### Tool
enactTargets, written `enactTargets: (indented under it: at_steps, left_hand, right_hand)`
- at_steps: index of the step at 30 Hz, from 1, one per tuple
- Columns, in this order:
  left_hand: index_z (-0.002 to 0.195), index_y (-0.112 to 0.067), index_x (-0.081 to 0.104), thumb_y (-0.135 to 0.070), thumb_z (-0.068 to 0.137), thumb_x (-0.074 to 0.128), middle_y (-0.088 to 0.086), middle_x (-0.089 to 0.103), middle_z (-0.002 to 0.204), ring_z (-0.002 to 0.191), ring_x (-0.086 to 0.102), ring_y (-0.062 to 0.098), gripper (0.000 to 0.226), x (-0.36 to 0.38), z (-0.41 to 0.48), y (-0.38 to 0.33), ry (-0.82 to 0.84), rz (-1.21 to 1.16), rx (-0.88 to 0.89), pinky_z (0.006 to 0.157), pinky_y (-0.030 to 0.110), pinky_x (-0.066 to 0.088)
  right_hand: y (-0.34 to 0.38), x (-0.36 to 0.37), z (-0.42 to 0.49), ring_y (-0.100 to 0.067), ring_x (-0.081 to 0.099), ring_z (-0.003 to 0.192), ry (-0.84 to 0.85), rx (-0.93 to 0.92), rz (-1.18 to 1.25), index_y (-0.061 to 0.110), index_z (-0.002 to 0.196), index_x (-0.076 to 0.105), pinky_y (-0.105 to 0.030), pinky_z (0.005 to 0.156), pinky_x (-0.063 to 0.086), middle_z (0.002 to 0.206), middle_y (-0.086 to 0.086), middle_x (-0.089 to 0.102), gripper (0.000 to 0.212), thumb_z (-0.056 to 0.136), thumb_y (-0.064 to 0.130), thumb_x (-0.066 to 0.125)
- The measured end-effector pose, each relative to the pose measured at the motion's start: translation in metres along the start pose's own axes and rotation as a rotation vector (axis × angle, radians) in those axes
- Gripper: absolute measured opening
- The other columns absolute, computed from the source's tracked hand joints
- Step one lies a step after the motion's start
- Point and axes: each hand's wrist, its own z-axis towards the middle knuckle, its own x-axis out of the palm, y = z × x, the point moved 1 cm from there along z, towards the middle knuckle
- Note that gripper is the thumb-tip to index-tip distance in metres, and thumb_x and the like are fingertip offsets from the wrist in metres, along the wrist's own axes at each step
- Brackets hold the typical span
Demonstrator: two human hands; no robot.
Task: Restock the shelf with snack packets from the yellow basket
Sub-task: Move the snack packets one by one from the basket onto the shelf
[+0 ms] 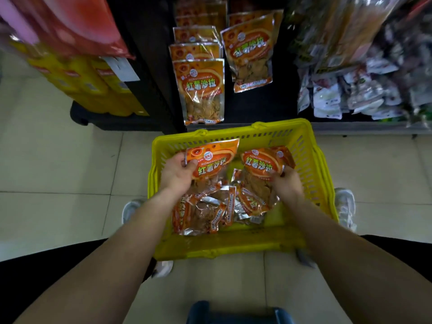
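- A dark blue object sits at the bottom edge of the view, its shape unclear
- The yellow basket stands on the pale tiled floor, with white shoes beside its left and right walls
- Loose snack packets lie heaped against the basket's near wall, orange and silver, overlapping one another
- The left hand is closed on an orange packet by its top left corner, thumb on the printed face, holding it tilted above the heap near the basket's far left corner
- The right hand pinches a second packet at its right edge, close to the basket's right wall
- Beyond the basket's far rim, matching packets hang in two columns on the dark shelf, the left column reaching lowest
- Pale small packets crowd the shelf to the right; yellow packs stand at the left
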Motion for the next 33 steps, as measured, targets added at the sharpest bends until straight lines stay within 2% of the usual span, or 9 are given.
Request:
enactTargets:
  at_steps: [3, 7, 12, 17, 19, 22, 27, 30, 33]
  left_hand:
    - [0.108, -0.018, 0.067, -0.025, 0.099, 0.061, 0.004, 0.072, 0.107, 0.100, 0.069, 0.024, 0.013, -0.022, -0.017, -0.033, -0.029, -0.012, 0.068, 0.085, 0.029, 0.051]
    - [0.111, -0.014, 0.066, -0.022, 0.099, 0.061, -0.001, 0.067, 0.102, 0.090, 0.065, 0.016, 0.016, -0.060, -0.046, -0.078, -0.067, -0.088, 0.158, 0.064, 0.016, 0.045]
    - [0.110, -0.019, 0.066, -0.024, 0.099, 0.061, -0.002, 0.071, 0.099, 0.090, 0.069, 0.014, 0.013, -0.106, -0.075, -0.120, -0.090, -0.195, 0.287, 0.068, 0.022, 0.053]
    - [0.104, -0.020, 0.064, -0.020, 0.100, 0.058, -0.014, 0.066, 0.087, 0.078, 0.063, -0.001, 0.007, -0.128, -0.087, -0.141, -0.199, -0.262, 0.372, 0.055, 0.006, 0.046]
    - [0.102, -0.016, 0.064, -0.016, 0.100, 0.058, -0.012, 0.067, 0.085, 0.076, 0.064, 0.003, 0.006, -0.134, -0.083, -0.141, -0.278, -0.312, 0.387, 0.058, 0.008, 0.050]
    - [0.102, -0.014, 0.065, -0.019, 0.100, 0.059, -0.010, 0.070, 0.088, 0.082, 0.067, 0.005, 0.008, -0.135, -0.073, -0.137, -0.303, -0.325, 0.391, 0.071, 0.023, 0.055]
    - [0.105, -0.021, 0.066, -0.021, 0.100, 0.060, -0.005, 0.072, 0.098, 0.091, 0.069, 0.009, 0.008, -0.137, -0.057, -0.145, -0.285, -0.355, 0.400, 0.078, 0.030, 0.055]
    - [0.104, -0.025, 0.068, -0.021, 0.100, 0.059, -0.004, 0.075, 0.097, 0.089, 0.073, 0.013, 0.011, -0.132, -0.051, -0.152, -0.179, -0.431, 0.376, 0.072, 0.028, 0.057]
    - [0.104, -0.023, 0.068, -0.018, 0.101, 0.057, -0.004, 0.077, 0.092, 0.083, 0.074, 0.013, 0.012, -0.120, -0.049, -0.158, -0.068, -0.525, 0.335, 0.062, 0.023, 0.055]
  right_hand:
    - [0.045, -0.042, -0.027, -0.024, 0.065, 0.097, -0.046, -0.133, 0.008, 0.012, 0.116, 0.067, -0.030, 0.076, 0.047, 0.101, -0.004, 0.070, 0.028, 0.097, 0.030, 0.060]
    - [0.112, -0.099, -0.066, -0.026, 0.065, 0.087, -0.082, -0.303, 0.001, 0.011, 0.094, 0.066, -0.033, 0.069, 0.041, 0.086, -0.004, 0.069, 0.025, 0.097, 0.035, 0.060]
    - [0.178, -0.147, -0.117, -0.017, 0.061, 0.080, -0.051, -0.475, 0.006, 0.017, 0.093, 0.062, -0.030, 0.066, 0.040, 0.086, 0.001, 0.067, 0.018, 0.100, 0.032, 0.056]
    - [0.197, -0.156, -0.126, -0.015, 0.060, 0.075, -0.087, -0.514, 0.093, 0.016, 0.090, 0.062, -0.029, 0.063, 0.040, 0.079, 0.007, 0.065, 0.018, 0.101, 0.028, 0.055]
    - [0.199, -0.152, -0.122, -0.019, 0.059, 0.073, -0.099, -0.493, 0.141, 0.019, 0.084, 0.061, -0.032, 0.064, 0.042, 0.076, 0.003, 0.063, 0.020, 0.101, 0.028, 0.055]
    - [0.203, -0.141, -0.114, -0.027, 0.064, 0.078, -0.047, -0.479, 0.206, 0.017, 0.085, 0.063, -0.037, 0.069, 0.049, 0.082, -0.006, 0.068, 0.022, 0.101, 0.030, 0.055]
    - [0.223, -0.121, -0.106, -0.016, 0.064, 0.074, 0.050, -0.498, 0.235, 0.023, 0.086, 0.062, -0.031, 0.064, 0.047, 0.081, 0.004, 0.068, 0.020, 0.103, 0.029, 0.053]
    - [0.234, -0.113, -0.099, -0.015, 0.066, 0.072, 0.109, -0.483, 0.291, 0.021, 0.087, 0.067, -0.033, 0.064, 0.052, 0.077, 0.007, 0.071, 0.020, 0.101, 0.031, 0.056]
    - [0.240, -0.103, -0.094, -0.009, 0.070, 0.070, 0.156, -0.454, 0.410, 0.017, 0.092, 0.069, -0.023, 0.057, 0.053, 0.078, 0.007, 0.074, 0.016, 0.100, 0.027, 0.059]
